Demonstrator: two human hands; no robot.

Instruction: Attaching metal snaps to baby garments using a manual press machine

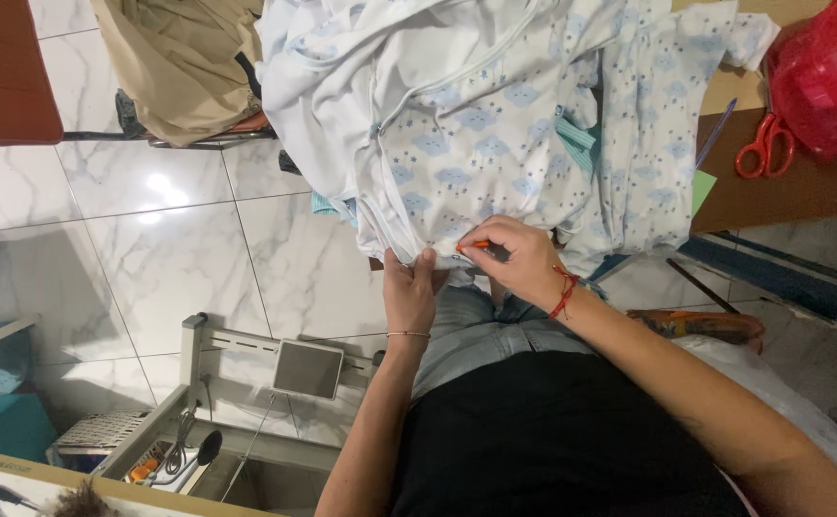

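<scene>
Far left: dark red-brown panel [2, 72] in the upper left corner, white marbled floor tiles [160, 249] below it.
Upper left: a tan cloth bundle [179, 62] slumps over a dark frame, just beside the pale garments.
Lower left: grey machine stand [246, 383] with a small square panel, cables and tools under it.
Centre, the garment: white baby garment with blue cloud print [476, 144] hangs from the top of the frame — its lower edge comes down to both hands at mid-frame.
Left hand: left hand [409, 292], fingers pressed together, pinching the garment's hem from below; thin bracelet at the wrist.
Right hand: right hand [519, 258] is curled, fingertips pinching a small orange tool [473, 246] against the hem, touching the fabric just beside the left hand; red string at the wrist.
Right of centre: a second printed garment [648, 134] drapes over a brown tabletop [782, 196].
Far right: red-handled scissors [763, 146] lie on that table — a red plastic bag [830, 81] just beside them in the upper right corner.
</scene>
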